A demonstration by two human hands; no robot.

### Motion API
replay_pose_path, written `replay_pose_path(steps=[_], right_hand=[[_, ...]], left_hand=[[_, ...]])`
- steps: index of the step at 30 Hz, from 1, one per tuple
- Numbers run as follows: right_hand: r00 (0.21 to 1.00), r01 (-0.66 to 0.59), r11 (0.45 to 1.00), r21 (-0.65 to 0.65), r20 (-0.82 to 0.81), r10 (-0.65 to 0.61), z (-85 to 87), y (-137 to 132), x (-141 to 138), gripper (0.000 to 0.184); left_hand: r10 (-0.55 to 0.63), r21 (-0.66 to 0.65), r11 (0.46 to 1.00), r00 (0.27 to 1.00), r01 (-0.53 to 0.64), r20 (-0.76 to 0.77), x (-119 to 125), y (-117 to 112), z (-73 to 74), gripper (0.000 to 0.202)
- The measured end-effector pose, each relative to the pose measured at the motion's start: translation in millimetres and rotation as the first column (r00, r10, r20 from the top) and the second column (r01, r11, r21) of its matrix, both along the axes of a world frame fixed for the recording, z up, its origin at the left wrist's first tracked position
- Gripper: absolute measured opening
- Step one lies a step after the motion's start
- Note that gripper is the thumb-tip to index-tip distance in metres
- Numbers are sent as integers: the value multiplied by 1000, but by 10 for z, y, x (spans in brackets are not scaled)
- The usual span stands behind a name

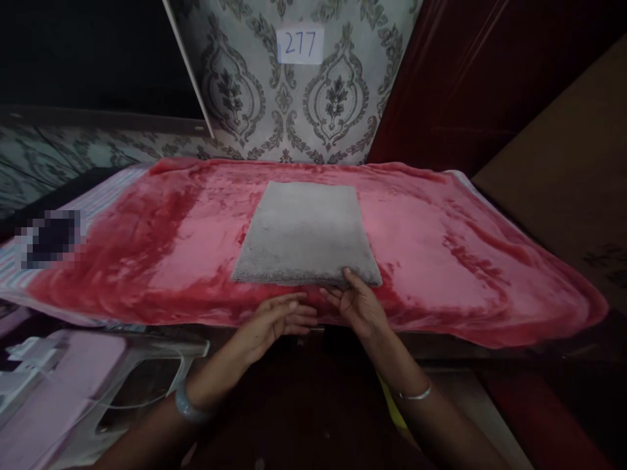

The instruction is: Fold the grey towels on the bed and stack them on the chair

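Observation:
A flat grey square of plush cloth (pixel 308 228), possibly a folded towel, lies on a red and pink fleece blanket (pixel 191 254). My right hand (pixel 360 303) is at the cloth's near right edge. Its thumb tip overlaps that edge, while the fingers spread loosely just in front of it. I cannot tell whether the thumb presses on the cloth. To the left, my left hand (pixel 274 323) hovers by the blanket's front side, empty, with fingers stretched toward the right hand and apart from the cloth.
Patterned wallpaper with a paper marked 277 (pixel 300 44) rises behind the blanket. A dark screen (pixel 98 59) hangs at upper left. Below left are a pink padded surface (pixel 81 365), a white power strip (pixel 29 365) with a cable, and a pale stool (pixel 196 346). A brown panel (pixel 563 150) borders the right.

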State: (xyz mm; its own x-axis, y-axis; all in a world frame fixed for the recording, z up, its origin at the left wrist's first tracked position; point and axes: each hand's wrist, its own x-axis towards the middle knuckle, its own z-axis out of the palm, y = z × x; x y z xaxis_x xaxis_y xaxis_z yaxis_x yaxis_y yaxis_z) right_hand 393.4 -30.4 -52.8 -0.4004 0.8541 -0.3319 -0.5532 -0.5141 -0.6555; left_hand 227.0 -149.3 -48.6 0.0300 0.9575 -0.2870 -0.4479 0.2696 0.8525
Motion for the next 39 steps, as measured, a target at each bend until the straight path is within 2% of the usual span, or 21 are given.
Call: replay_pose_path(steps=[2, 6, 9, 12, 15, 19, 22, 25, 28, 31, 33, 35, 39], right_hand=[[1000, 16, 1000, 21, 9, -17, 0, 14, -17, 41], [999, 41, 998, 49, 11, -42, 65, 33, -34, 36], [999, 47, 996, 70, 7, -48, 114, 24, -61, 35], [999, 52, 997, 50, -11, -52, 115, -11, -93, 38], [998, 52, 999, 12, -21, -51, 78, -41, -81, 41], [996, 63, 998, 10, -67, -62, 23, 27, 66, 35], [994, 83, 996, 44, -80, -79, -3, 194, 230, 31], [997, -12, 998, 57, -76, 16, -22, 420, 352, 36], [991, -109, 992, 71, -70, 114, -31, 668, 376, 28], [981, -192, 977, 88, -24, 195, -17, 932, 282, 18], [971, -239, 966, 103, 58, 234, 12, 1114, 165, 11], [938, -302, 940, 156, 222, 265, 60, 1295, 27, 11], [778, -499, 831, 248, 551, 303, 215, 1638, -228, 24]], left_hand=[[14, 8, 1000, 984, -15, 176, 28, 75, -19, 35], [194, 36, 976, 936, -214, 294, 156, 322, -38, 31], [364, 15, 921, 870, -390, 333, 205, 526, 14, 35], [514, -62, 845, 775, -531, 368, 180, 674, 133, 35], [611, -146, 784, 711, -603, 349, 141, 721, 242, 45], [648, -151, 758, 707, -634, 284, 91, 681, 296, 55], [646, -85, 756, 720, -649, 252, -8, 602, 326, 58], [656, -73, 750, 727, -657, 202, -205, 430, 379, 59], [684, -119, 729, 722, -674, 101, -474, 143, 441, 56], [723, -172, 674, 689, -718, -45, -759, -185, 503, 52], [738, -211, 629, 660, -748, -140, -934, -373, 530, 49], [743, -236, 597, 640, -766, -198, -1082, -512, 529, 45], [755, -289, 554, 617, -781, -221, -1254, -640, 447, 39]])
